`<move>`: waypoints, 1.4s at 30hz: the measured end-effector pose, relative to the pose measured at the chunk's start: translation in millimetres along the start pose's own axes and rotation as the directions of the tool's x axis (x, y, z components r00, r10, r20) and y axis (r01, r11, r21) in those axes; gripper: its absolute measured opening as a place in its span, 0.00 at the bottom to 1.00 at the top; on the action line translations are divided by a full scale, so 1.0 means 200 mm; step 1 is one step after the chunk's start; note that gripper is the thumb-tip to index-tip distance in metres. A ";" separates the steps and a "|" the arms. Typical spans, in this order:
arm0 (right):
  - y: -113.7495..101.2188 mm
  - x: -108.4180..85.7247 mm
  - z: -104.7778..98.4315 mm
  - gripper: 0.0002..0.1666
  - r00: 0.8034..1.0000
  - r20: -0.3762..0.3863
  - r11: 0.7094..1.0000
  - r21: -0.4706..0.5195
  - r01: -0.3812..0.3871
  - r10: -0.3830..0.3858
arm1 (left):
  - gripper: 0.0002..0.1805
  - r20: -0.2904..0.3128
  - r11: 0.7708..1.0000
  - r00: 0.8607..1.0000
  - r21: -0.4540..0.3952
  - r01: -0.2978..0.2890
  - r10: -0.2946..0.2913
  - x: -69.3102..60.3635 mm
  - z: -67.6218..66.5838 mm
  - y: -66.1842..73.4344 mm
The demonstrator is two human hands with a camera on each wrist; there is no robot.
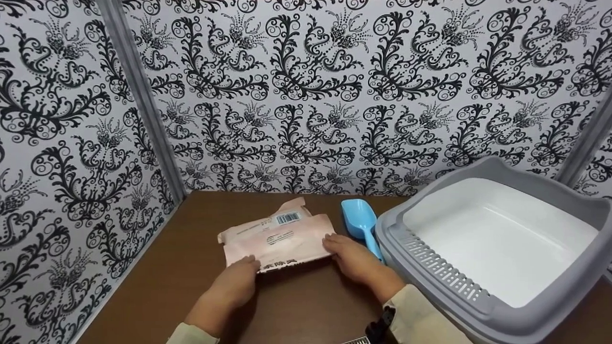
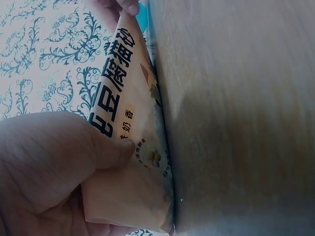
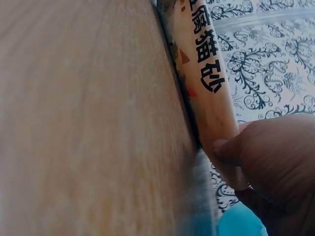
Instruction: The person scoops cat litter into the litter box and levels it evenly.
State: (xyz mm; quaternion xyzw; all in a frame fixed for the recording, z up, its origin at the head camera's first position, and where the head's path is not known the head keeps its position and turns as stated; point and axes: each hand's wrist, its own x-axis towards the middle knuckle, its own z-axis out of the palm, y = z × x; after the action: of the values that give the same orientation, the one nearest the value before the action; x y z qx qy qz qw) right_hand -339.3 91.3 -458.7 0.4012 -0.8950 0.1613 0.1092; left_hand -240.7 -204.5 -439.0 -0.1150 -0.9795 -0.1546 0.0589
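Observation:
A pale pink bag of cat litter [image 1: 301, 241] lies on the brown table, its printed front edge facing me. My left hand [image 1: 234, 283] grips the near left corner; in the left wrist view the thumb of that hand [image 2: 59, 160] presses on the lettered face of the bag [image 2: 110, 194]. At the right end my right hand [image 1: 356, 262] holds the bag's side. The right wrist view shows that hand [image 3: 280, 162] with its thumb on the bag's edge [image 3: 214, 110] and its fingers behind, mostly hidden.
Just right of the bag lies a light blue litter scoop [image 1: 358, 220], handle toward me. A large litter box [image 1: 497, 174] with a grey rim and white inside takes up the right side. Patterned walls [image 1: 315, 119] stand behind and at the left of the table [image 1: 177, 267].

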 end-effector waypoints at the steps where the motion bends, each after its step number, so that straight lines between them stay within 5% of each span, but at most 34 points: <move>1: 0.01 0.00 0.00 0.24 1.000 0.000 1.000 0.001 0.001 -0.001 | 0.16 -0.002 1.000 1.000 0.001 -0.003 0.003 0.00 0.00 0.00; 9: 0.03 -0.01 0.01 0.22 1.000 0.016 1.000 0.001 0.003 -0.003 | 0.04 0.059 0.998 0.998 -0.065 -0.017 0.021 -0.01 -0.06 -0.01; 12: 0.03 -0.01 0.02 0.22 1.000 0.004 1.000 -0.002 0.020 -0.020 | 0.10 0.110 0.994 0.994 -0.107 0.006 0.006 -0.01 -0.10 -0.03; 19: 0.05 0.00 0.03 0.21 0.997 -0.035 0.998 -0.006 0.068 -0.068 | 0.19 0.138 0.978 0.987 -0.180 0.110 -0.086 -0.03 -0.21 -0.12; 22: 0.05 0.00 0.04 0.21 0.997 -0.034 0.998 -0.007 0.069 -0.070 | 0.14 0.132 0.969 0.984 -0.200 0.146 -0.121 -0.04 -0.24 -0.17; 25: 0.05 0.00 0.04 0.21 0.998 -0.032 0.998 -0.003 0.062 -0.063 | 0.13 0.115 0.939 0.964 -0.225 0.259 -0.238 -0.03 -0.25 -0.23; 29: 0.04 0.00 0.03 0.21 0.998 -0.025 0.999 0.003 0.054 -0.054 | 0.23 0.113 0.852 0.929 -0.373 0.368 -0.352 -0.01 -0.21 -0.30; 35: 0.03 -0.01 0.03 0.22 0.999 -0.014 0.999 0.016 0.036 -0.036 | 0.20 0.174 0.647 0.917 -0.662 0.379 -0.359 0.02 -0.11 -0.37; 39: 0.04 -0.01 0.03 0.22 1.000 -0.008 1.000 0.006 0.023 -0.023 | 0.11 0.248 0.519 0.912 -0.759 0.393 -0.327 0.02 -0.09 -0.42; 42: 0.04 -0.01 0.03 0.21 0.999 -0.015 0.999 -0.001 0.037 -0.037 | 0.12 0.331 0.431 0.917 -0.810 0.398 -0.223 0.02 -0.09 -0.46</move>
State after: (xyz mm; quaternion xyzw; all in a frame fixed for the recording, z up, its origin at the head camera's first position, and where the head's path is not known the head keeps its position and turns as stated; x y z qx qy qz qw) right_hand -344.6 95.2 -466.6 0.4164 -0.8868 0.1617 0.1190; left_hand -264.5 -294.3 -447.5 0.0412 -0.7730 -0.6213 -0.1219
